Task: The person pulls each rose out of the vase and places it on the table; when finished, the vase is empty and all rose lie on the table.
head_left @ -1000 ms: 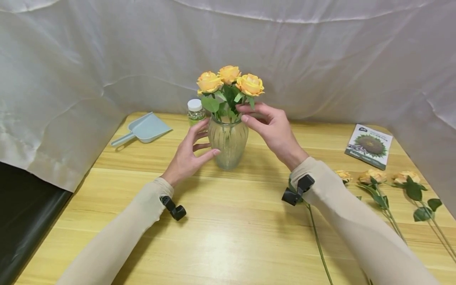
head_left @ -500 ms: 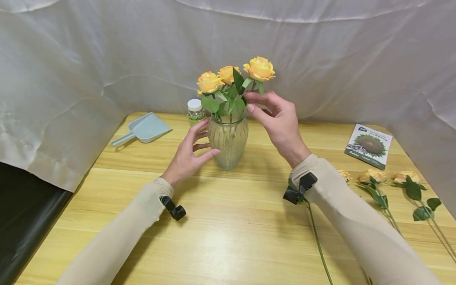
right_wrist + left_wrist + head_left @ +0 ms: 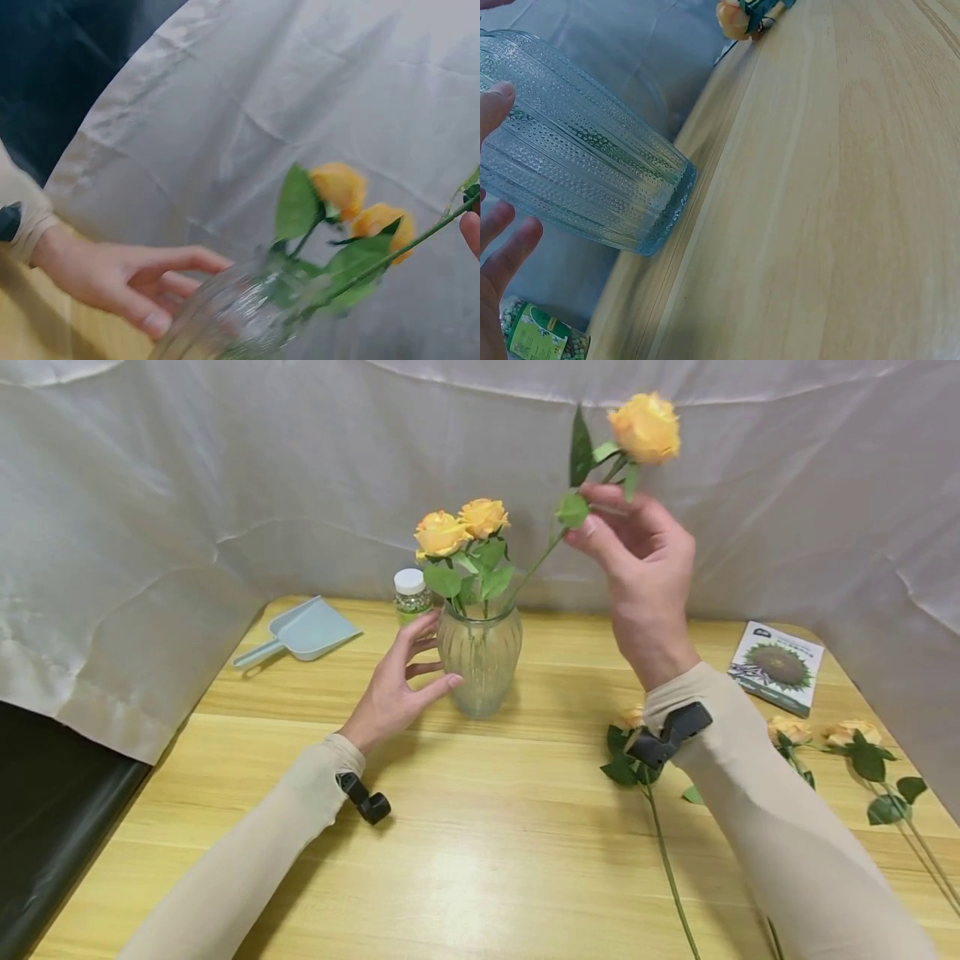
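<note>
A ribbed clear glass vase [image 3: 480, 664] stands upright on the table, with two yellow roses [image 3: 441, 535] and their green leaves in it. My left hand [image 3: 397, 689] holds the vase lightly from the left, thumb in front and fingers curved about its side. Up to the right, my right hand [image 3: 652, 577] pinches the stem of another yellow rose [image 3: 647, 431] just under the bloom. That stem [image 3: 375, 266] slants down, and its lower end is still inside the vase mouth. In the left wrist view the vase [image 3: 577, 150] shows its textured wall and thick base.
Behind the vase is a white-capped jar [image 3: 411, 593] of small beads. A light blue dustpan [image 3: 303, 631] lies at the back left. A sunflower packet [image 3: 777, 667] sits at the back right, with several loose roses [image 3: 851, 735] lying on the right side.
My right hand has risen to the right, drawing the rightmost rose up and partly out of the vase. My left hand and the vase have stayed in place.
</note>
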`<state>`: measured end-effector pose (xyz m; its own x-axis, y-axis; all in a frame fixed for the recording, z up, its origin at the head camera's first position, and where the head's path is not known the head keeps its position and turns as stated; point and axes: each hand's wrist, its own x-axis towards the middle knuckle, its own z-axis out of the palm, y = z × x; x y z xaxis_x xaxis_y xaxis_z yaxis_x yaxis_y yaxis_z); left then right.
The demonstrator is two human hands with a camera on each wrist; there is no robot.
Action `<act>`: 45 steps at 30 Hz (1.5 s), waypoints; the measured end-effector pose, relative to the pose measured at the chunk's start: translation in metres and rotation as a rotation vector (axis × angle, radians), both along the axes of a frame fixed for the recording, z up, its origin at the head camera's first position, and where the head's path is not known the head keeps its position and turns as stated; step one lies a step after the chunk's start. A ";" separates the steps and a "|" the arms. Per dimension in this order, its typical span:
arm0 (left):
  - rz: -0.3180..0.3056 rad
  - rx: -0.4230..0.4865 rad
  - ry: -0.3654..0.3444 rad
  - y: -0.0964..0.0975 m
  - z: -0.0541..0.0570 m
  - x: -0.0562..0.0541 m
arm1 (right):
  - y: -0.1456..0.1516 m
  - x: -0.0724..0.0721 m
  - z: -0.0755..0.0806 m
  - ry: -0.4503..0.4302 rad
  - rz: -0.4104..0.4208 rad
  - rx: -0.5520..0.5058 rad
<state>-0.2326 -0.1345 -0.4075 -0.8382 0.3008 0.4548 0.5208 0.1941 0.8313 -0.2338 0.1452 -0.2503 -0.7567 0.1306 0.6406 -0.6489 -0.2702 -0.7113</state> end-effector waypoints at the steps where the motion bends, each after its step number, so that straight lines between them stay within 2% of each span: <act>1: -0.001 0.000 0.000 0.000 0.000 0.000 | 0.002 0.000 0.004 0.012 -0.007 -0.022; 2: 0.000 -0.001 0.000 0.000 0.000 0.000 | 0.005 0.000 0.007 0.020 -0.014 -0.046; 9: 0.001 -0.010 -0.008 -0.001 0.001 0.001 | 0.028 0.004 0.032 -0.048 0.079 -0.354; 17: 0.000 -0.007 -0.009 -0.002 0.001 0.001 | 0.054 0.005 0.042 -0.058 0.014 -0.503; 21: -0.003 -0.003 -0.003 -0.001 0.001 0.000 | 0.068 0.006 0.039 -0.080 0.018 -0.532; 28: -0.004 -0.005 -0.007 -0.001 0.002 0.002 | 0.081 0.016 0.007 -0.176 0.066 -0.334; 34: -0.002 0.001 -0.014 -0.001 0.002 0.002 | 0.087 0.029 -0.013 -0.285 0.070 -0.075; 40: -0.008 -0.003 -0.015 -0.001 0.002 0.002 | 0.089 0.049 -0.039 -0.387 0.096 0.204; 45: -0.006 -0.002 -0.013 -0.001 0.003 0.002 | 0.092 0.068 -0.066 -0.497 0.160 0.367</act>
